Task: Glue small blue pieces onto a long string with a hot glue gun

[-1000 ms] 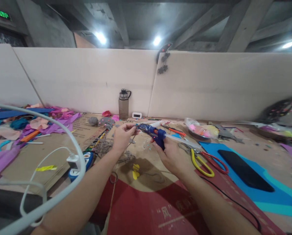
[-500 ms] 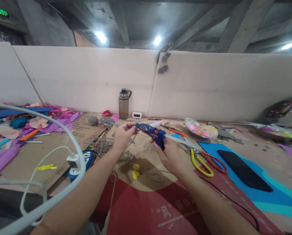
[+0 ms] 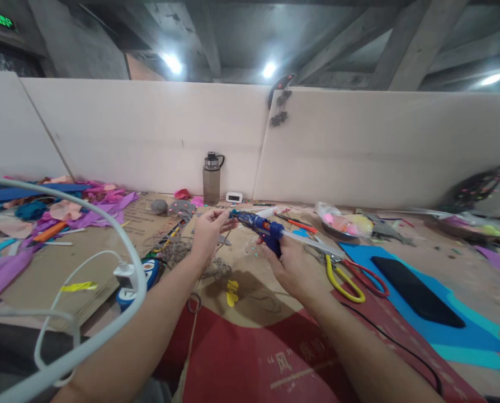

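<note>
Right hand [image 3: 289, 268]: closed around the grip of the blue plastic glue gun [image 3: 262, 226], which it holds raised above the brown cardboard work surface [image 3: 250, 263], centre of view, nozzle pointing left. The clear glue stick [image 3: 312, 242] sticks out of the back.

Left hand [image 3: 207, 230]: thumb and fingertips pinched together right at the nozzle tip. Whatever sits between them is too small to make out.

Risks, as judged:
- Bare fingertips touch or nearly touch the nozzle. If the gun is hot, a burn is likely, and any squeeze of the trigger would put glue on skin.
- The thin black cord [image 3: 384, 336] runs under the right forearm. A snag there could jerk the gun into the left fingers.
- Drips would land on the cardboard and the tangle of grey string [image 3: 178, 252] below.
- The yellow-and-red-handled scissors [image 3: 347, 277] lie just beside the right wrist and are easily knocked.
- The black flat phone [image 3: 415, 291] on the blue foam sheet [image 3: 468, 336] lies further right, clear of the hands.
</note>
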Demonstrator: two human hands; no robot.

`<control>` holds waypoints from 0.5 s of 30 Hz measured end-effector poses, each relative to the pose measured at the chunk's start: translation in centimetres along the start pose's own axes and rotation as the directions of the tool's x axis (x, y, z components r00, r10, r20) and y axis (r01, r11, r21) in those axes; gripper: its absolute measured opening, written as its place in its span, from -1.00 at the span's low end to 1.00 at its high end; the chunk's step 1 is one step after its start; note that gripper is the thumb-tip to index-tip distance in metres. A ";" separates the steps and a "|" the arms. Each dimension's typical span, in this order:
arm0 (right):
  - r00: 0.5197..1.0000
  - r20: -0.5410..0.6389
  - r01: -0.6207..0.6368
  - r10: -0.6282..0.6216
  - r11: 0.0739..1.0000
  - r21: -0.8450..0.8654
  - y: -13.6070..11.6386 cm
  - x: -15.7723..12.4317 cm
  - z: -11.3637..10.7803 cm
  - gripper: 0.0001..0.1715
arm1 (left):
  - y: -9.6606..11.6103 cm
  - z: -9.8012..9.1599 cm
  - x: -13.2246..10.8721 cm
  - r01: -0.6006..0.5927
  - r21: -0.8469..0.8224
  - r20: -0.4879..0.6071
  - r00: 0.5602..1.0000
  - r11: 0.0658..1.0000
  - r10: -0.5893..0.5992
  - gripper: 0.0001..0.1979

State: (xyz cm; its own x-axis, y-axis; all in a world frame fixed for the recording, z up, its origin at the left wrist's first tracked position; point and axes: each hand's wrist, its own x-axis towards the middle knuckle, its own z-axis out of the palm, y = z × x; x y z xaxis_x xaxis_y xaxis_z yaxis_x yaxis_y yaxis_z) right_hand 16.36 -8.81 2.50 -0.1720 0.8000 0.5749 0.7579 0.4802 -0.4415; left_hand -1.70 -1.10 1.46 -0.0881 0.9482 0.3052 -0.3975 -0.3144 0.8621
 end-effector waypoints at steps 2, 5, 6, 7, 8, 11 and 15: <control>1.000 -0.011 0.018 -0.019 1.000 -0.006 0.1 0.0 0.1 -0.74 | 0.0 0.0 0.1 0.016 0.012 0.000 1.000 1.000 -0.016 -0.73; 0.999 -0.029 0.043 -0.041 0.996 0.072 0.7 0.0 0.5 -0.75 | 0.1 0.0 0.2 0.026 0.021 -0.023 0.999 0.999 -0.026 -0.71; 0.998 -0.037 0.046 -0.043 0.993 0.104 0.9 0.0 0.7 -0.75 | 0.1 0.0 0.2 0.028 0.021 -0.031 0.999 0.999 -0.028 -0.71; 0.998 -0.045 0.046 -0.041 0.990 0.131 1.2 0.0 0.8 -0.75 | 0.2 0.0 0.2 0.029 0.021 -0.037 0.999 0.999 -0.028 -0.72; 0.998 -0.052 0.045 -0.037 0.988 0.151 1.3 0.0 1.0 -0.74 | 0.2 0.0 0.2 0.028 0.020 -0.041 0.999 0.999 -0.027 -0.72; 0.997 -0.064 0.041 -0.030 0.982 0.184 1.6 0.0 1.2 -0.75 | 0.3 0.1 0.1 0.028 0.017 -0.042 0.999 0.999 -0.028 -0.75; 0.997 -0.066 0.039 -0.026 0.981 0.192 1.7 0.0 1.4 -0.75 | 0.4 0.1 0.0 0.028 -0.013 -0.002 1.000 1.000 -0.028 -0.77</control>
State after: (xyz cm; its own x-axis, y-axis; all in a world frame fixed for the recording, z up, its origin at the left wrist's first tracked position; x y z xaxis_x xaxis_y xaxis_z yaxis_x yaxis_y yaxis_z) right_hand 16.81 -7.49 0.76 -0.1502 0.7616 0.6305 0.6155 0.5710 -0.5432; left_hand -1.77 -1.22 1.86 -0.0787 0.9566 0.2805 -0.4112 -0.2875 0.8650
